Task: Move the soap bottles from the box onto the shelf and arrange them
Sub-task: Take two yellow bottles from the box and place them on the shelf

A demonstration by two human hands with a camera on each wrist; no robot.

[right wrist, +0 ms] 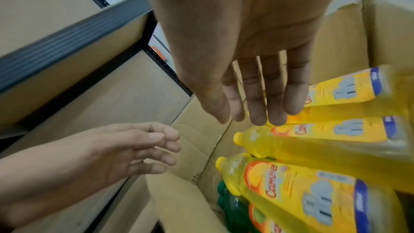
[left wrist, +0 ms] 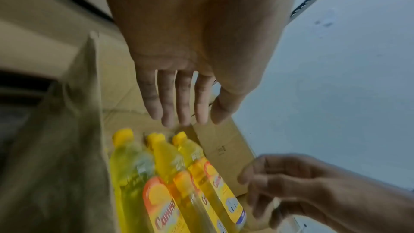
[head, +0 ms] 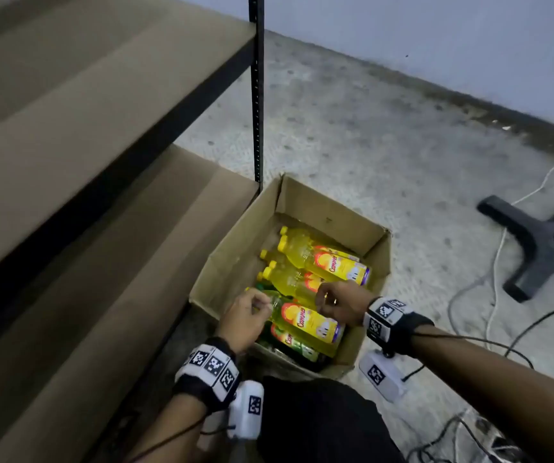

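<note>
An open cardboard box (head: 235, 259) stands on the floor beside the shelf. Several yellow soap bottles (head: 322, 259) lie flat in it, caps pointing toward the shelf, on top of green soap bottles (right wrist: 233, 206). My left hand (head: 252, 309) hovers over the neck of the nearest yellow bottle (head: 305, 324). In the left wrist view its fingers (left wrist: 183, 105) are straight and hold nothing. My right hand (head: 329, 304) hovers over the bottles' label end, and its fingers (right wrist: 257, 98) are also straight and empty. Neither hand touches a bottle.
The shelf has brown boards, a lower one (head: 102, 279) level with the box top and an upper one (head: 68, 111), with a black upright post (head: 256, 95) at the box's far corner. A black stand base (head: 536, 248) and cables (head: 496, 262) lie on the floor to the right.
</note>
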